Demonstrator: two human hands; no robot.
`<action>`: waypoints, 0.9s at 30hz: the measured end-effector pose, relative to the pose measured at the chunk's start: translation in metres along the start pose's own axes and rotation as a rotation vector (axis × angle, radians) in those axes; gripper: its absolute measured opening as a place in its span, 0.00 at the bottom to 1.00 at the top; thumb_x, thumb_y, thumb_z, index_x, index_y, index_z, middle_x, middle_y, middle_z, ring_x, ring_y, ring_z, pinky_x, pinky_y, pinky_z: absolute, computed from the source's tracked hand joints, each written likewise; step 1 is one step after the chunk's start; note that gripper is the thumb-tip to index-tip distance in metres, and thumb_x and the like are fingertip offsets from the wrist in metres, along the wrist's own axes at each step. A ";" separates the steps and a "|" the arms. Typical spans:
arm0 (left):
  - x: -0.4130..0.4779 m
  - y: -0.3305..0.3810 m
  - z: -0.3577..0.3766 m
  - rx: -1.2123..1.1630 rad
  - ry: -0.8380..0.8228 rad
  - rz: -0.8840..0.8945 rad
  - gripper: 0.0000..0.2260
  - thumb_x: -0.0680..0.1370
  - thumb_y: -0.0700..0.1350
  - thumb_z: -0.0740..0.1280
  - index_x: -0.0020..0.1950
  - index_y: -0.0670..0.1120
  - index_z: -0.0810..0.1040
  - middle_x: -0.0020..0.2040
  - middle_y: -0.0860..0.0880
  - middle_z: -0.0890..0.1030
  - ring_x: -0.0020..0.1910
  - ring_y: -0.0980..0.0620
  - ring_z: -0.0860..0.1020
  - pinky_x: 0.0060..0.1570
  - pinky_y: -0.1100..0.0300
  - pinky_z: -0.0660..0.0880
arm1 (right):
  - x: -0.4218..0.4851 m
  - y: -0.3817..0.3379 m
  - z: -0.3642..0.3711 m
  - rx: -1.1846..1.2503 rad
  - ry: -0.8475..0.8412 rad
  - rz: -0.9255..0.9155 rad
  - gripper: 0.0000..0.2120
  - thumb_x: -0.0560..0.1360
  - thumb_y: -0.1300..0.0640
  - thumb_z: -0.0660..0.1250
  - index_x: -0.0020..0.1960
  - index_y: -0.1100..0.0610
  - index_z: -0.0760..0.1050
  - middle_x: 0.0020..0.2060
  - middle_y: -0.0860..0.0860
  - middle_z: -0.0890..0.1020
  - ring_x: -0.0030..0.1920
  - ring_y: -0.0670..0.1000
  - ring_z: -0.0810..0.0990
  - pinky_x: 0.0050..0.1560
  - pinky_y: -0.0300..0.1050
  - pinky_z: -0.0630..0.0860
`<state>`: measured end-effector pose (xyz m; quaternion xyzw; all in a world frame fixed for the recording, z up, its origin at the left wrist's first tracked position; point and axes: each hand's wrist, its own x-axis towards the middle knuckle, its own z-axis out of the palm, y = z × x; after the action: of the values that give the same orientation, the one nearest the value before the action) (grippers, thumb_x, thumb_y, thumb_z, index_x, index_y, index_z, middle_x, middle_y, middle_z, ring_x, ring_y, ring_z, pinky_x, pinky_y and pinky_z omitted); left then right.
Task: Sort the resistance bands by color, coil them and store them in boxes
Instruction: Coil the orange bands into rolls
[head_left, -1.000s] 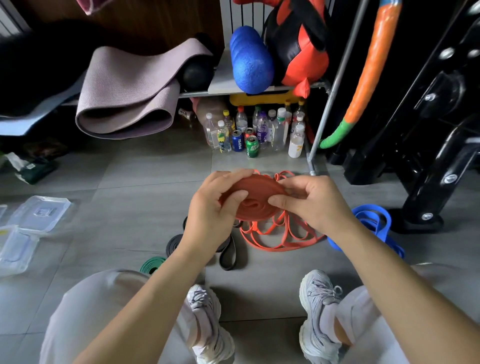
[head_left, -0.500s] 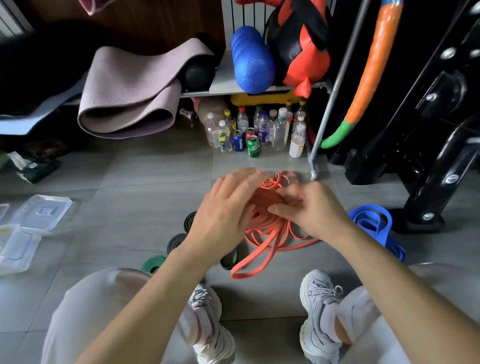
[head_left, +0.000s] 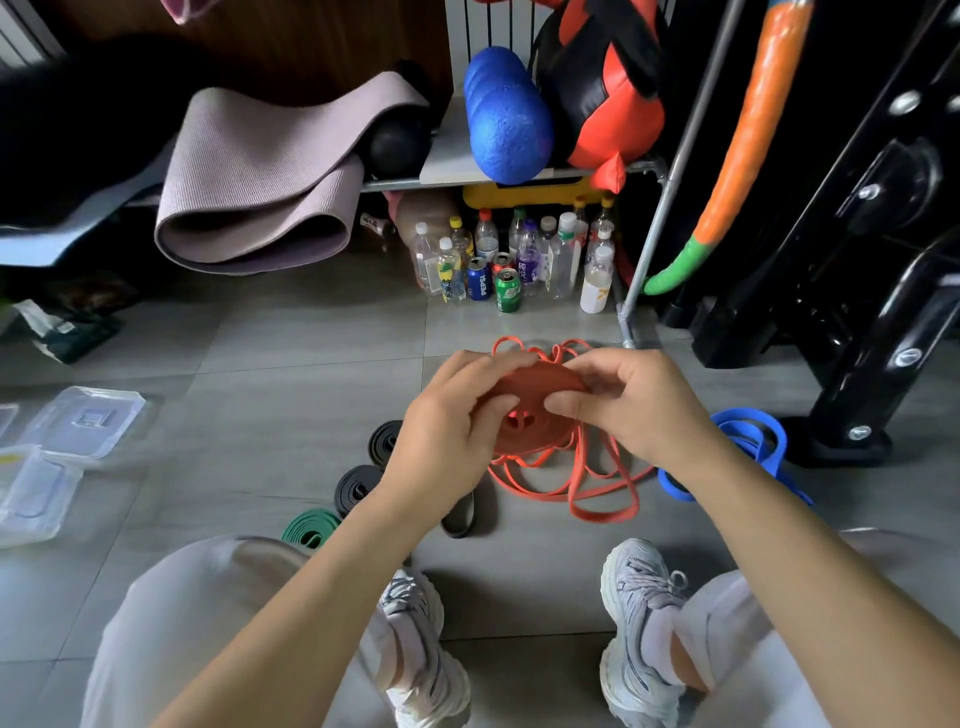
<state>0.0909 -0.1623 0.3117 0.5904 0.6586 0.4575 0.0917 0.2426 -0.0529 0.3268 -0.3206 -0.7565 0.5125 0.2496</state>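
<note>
Coil (head_left: 550, 378) sat centre frame: your left hand (head_left: 447, 431) gripped it, fingers (head_left: 483, 361) curled round; your right hand (head_left: 639, 402) pinched its edge. Loose band (head_left: 602, 514) lay below.

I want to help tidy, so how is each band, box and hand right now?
Orange-red flat rubber band: partly coiled, rest loose on the floor.
Left hand: grips the coil.
Right hand: pinches the coil's edge.
Black rubber bands: both coiled, on the floor.
Green rubber band: coiled, partly hidden by a knee.
Blue rubber band: loose, uncoiled.
Clear plastic boxes: on the floor, too blurred to tell if lidded.
</note>
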 end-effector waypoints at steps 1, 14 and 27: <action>0.001 0.001 -0.001 -0.056 0.035 -0.043 0.20 0.74 0.39 0.64 0.59 0.62 0.73 0.51 0.61 0.76 0.52 0.63 0.74 0.53 0.66 0.72 | 0.001 0.000 -0.001 0.044 -0.006 0.018 0.12 0.66 0.63 0.75 0.41 0.47 0.79 0.34 0.44 0.84 0.36 0.45 0.81 0.45 0.41 0.79; 0.003 -0.002 -0.004 -0.278 0.037 -0.244 0.17 0.73 0.43 0.65 0.54 0.63 0.67 0.53 0.57 0.73 0.50 0.56 0.75 0.46 0.63 0.73 | -0.005 -0.002 0.006 0.160 0.022 0.017 0.14 0.69 0.68 0.71 0.43 0.49 0.79 0.38 0.46 0.84 0.39 0.43 0.83 0.46 0.36 0.79; 0.003 0.004 -0.002 -0.035 -0.079 -0.084 0.15 0.73 0.43 0.65 0.58 0.54 0.79 0.48 0.63 0.77 0.49 0.61 0.76 0.52 0.70 0.71 | -0.007 0.000 0.009 -0.138 -0.005 0.012 0.13 0.69 0.62 0.74 0.44 0.44 0.79 0.36 0.48 0.84 0.37 0.56 0.84 0.41 0.48 0.80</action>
<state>0.0909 -0.1609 0.3170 0.5782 0.6704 0.4413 0.1470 0.2410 -0.0641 0.3236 -0.3402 -0.7887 0.4615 0.2218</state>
